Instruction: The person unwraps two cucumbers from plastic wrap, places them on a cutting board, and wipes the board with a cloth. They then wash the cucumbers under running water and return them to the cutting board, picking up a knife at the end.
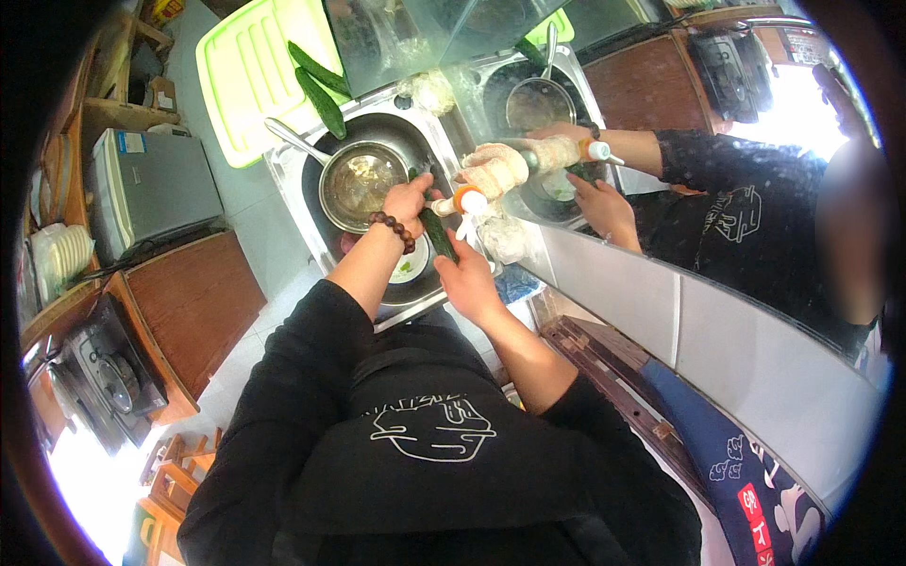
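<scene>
Both hands are on one dark green cucumber (439, 237) held over the sink (290, 205), under the tap's orange-and-white nozzle (470, 201). My left hand (406, 201), with a brown bead bracelet at the wrist, grips its far part. Nearer to me, my right hand (467, 277) holds the other end between thumb and fingers. A long-handled metal pan (333, 194) sits in the basin beside my left hand, with pale scraps in its water. Partly hidden below my left wrist is a white bowl (414, 267) holding green bits.
Two more cucumbers (322, 104) lie on a light-green plastic lid (244, 85) at the sink's far left corner. Cloth wraps the tap (495, 170). A mirror (637, 78) along the right wall reflects the scene. A grey appliance (166, 187) stands to the left.
</scene>
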The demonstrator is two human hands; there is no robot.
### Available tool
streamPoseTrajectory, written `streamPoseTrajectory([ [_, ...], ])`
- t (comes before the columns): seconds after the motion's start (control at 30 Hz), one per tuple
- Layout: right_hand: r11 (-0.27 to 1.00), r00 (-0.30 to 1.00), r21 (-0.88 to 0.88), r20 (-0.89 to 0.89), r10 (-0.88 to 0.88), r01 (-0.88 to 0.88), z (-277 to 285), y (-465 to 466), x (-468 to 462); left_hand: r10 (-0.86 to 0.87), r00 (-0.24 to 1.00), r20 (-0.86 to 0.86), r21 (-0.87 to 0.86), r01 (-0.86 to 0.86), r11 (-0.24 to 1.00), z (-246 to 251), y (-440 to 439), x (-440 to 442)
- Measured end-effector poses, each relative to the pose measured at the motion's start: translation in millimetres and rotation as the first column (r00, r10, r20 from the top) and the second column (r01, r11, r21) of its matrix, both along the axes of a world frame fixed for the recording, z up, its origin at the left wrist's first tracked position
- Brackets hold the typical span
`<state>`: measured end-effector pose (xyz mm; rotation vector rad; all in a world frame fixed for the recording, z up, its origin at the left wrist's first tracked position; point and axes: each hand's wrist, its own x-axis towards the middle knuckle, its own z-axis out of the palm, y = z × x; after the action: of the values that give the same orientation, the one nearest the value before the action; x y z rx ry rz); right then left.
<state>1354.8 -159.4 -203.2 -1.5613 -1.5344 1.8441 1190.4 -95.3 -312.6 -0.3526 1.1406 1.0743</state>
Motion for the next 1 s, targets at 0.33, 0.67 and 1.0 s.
streamPoseTrajectory([
  [0.33, 0.592, 0.726, -0.801, -0.353, -0.591, 0.093, -25.7, 1.8, 3.6, 0.030, 1.000, -0.001, 0.047, -0.030, 0.998, 11.9, -38.2, 17.6],
  [0.67, 0.964, 0.958, 0.163, 0.229, 0.170, -0.210, 14.4, -45.1, 40.6, -0.140, 0.934, -0.328, 0.002, 0.149, 0.989, -36.9, -0.2, -3.6],
  [1.0, 0.482, 0.654, -0.864, -0.282, -0.702, 0.144, -5.1, -6.8, 20.1, 0.089, 0.982, 0.168, 0.123, -0.110, 0.986, 4.2, -20.3, 7.9],
])
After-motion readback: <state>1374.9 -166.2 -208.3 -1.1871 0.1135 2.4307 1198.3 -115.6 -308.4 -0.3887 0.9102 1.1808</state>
